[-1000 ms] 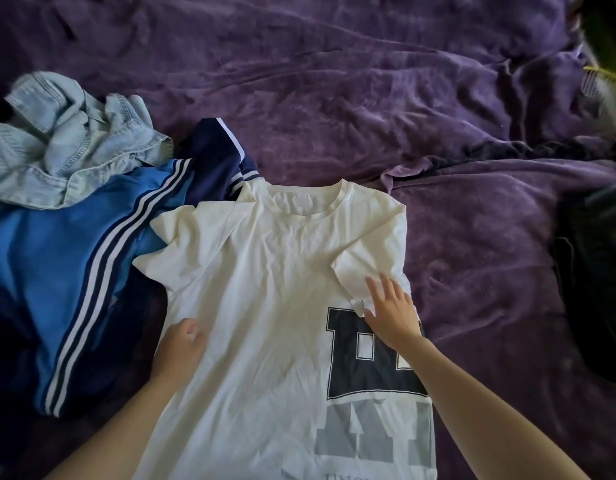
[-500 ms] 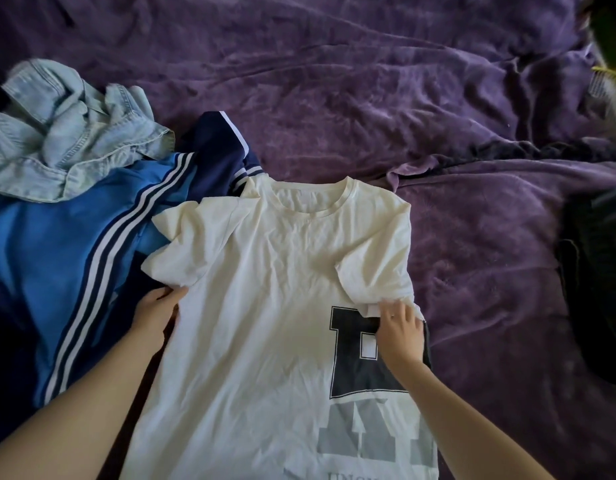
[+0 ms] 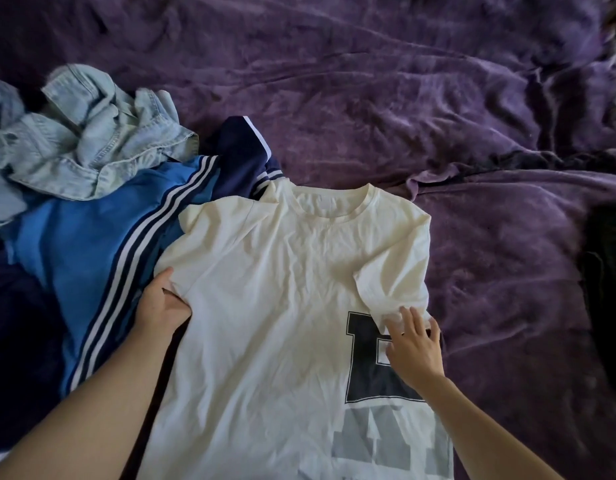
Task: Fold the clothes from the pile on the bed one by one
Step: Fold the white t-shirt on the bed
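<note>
A white T-shirt [image 3: 275, 306] with dark block letters lies flat on the purple bed, collar away from me. Its right side and sleeve are folded in over the front. My right hand [image 3: 415, 348] rests flat on that folded sleeve's lower edge, fingers spread. My left hand [image 3: 163, 303] pinches the shirt's left edge just under the left sleeve. The pile lies to the left: a blue and navy striped garment [image 3: 92, 258] and a light denim shirt [image 3: 85, 140] on top of it. The T-shirt's left sleeve overlaps the striped garment.
The rumpled purple bedcover [image 3: 403, 98] fills the far and right side. A dark garment or bag [image 3: 608, 289] sits at the right edge. Something green and pale shows in the top right corner.
My left hand slid from the shirt's front out to its left edge and took hold under the sleeve. My right hand moved slightly down the folded sleeve, staying flat.
</note>
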The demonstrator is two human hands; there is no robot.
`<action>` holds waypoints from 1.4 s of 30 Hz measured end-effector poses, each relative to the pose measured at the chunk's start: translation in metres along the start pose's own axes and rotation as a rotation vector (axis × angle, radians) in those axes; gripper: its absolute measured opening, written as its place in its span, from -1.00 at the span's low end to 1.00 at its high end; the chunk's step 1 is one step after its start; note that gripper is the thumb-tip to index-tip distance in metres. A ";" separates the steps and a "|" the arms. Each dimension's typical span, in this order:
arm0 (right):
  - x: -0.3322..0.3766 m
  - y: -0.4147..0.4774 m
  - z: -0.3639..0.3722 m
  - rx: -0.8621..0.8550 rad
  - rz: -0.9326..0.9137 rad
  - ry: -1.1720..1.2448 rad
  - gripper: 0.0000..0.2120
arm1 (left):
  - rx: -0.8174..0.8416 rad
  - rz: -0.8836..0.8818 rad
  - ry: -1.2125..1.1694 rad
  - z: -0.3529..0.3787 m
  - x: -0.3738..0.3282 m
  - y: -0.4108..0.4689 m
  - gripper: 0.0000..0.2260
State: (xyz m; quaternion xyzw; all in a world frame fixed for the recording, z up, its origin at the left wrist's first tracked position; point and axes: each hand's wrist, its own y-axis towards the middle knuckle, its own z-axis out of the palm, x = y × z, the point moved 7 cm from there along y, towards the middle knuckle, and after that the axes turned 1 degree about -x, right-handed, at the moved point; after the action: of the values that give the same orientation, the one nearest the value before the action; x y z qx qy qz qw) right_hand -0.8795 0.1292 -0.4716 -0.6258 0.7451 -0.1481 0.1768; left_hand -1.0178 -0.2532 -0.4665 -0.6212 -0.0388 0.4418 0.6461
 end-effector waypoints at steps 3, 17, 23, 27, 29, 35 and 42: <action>0.011 -0.005 -0.003 -0.025 -0.022 -0.004 -0.48 | -0.091 0.258 0.074 -0.003 -0.023 -0.003 -0.67; 0.012 0.009 -0.033 -0.157 -0.042 0.038 -0.59 | 0.134 0.788 2.385 0.022 0.072 -0.023 -0.39; 0.004 0.026 -0.036 -0.150 -0.035 0.111 -0.63 | 0.012 0.685 2.051 0.012 0.035 -0.011 -0.62; -0.008 0.048 -0.032 -0.059 0.041 0.075 -0.62 | -0.254 0.500 1.719 -0.027 0.009 -0.003 -0.75; -0.012 0.066 -0.035 -0.045 0.056 0.077 -0.60 | -0.260 0.402 1.724 -0.036 0.007 0.001 -0.81; -0.029 0.132 -0.076 -0.118 0.218 0.305 -0.54 | -0.124 0.700 1.662 0.035 -0.002 0.008 -0.66; -0.046 0.183 -0.077 0.024 0.302 0.334 -0.41 | 0.018 0.864 2.105 0.124 0.014 0.029 -0.82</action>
State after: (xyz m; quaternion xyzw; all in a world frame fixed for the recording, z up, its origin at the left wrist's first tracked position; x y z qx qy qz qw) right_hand -1.0678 0.2062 -0.4798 -0.4719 0.8474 -0.2305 0.0783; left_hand -1.0989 -0.1543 -0.4700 -0.6404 0.7435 -0.1132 0.1561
